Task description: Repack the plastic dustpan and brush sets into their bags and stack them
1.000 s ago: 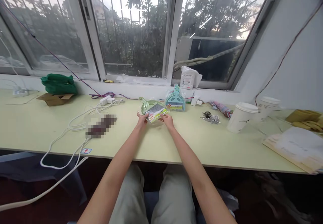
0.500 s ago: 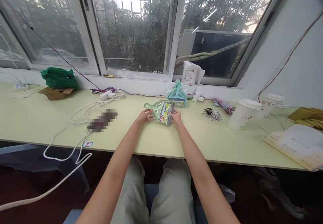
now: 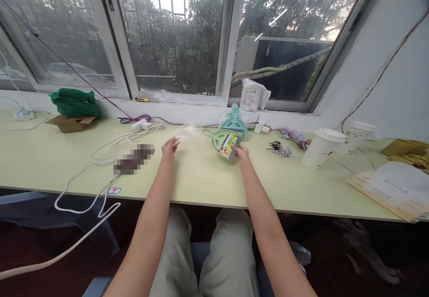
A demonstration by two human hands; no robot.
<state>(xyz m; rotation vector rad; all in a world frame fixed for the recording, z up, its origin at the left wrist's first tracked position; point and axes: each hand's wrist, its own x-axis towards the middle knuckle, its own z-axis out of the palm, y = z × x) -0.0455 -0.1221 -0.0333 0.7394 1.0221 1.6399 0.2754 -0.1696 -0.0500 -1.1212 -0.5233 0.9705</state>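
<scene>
My right hand (image 3: 241,152) is closed on the wide end of a light green mini dustpan (image 3: 217,141), which carries a grey-bristled brush and a colourful printed card. The dustpan is tilted above the table, its handle pointing left. To the left, my left hand (image 3: 170,147) pinches a clear plastic bag (image 3: 189,131); the bag is smeared by motion and stretches toward the dustpan's handle. Just behind the green dustpan, a stack of blue-green dustpan sets (image 3: 234,120) in clear wrapping leans by the window sill.
White cables (image 3: 100,154) and a pixelated dark object (image 3: 134,159) lie left. Farther left, a green bag (image 3: 74,102) rests on a cardboard box (image 3: 70,123). Keys (image 3: 280,149), two white cups (image 3: 323,147) and a paper bag (image 3: 390,185) stand right. A white package (image 3: 253,96) sits on the sill.
The plastic bag has come off the green dustpan, and my left hand has moved left with it. My right hand has shifted slightly right, still holding the dustpan.
</scene>
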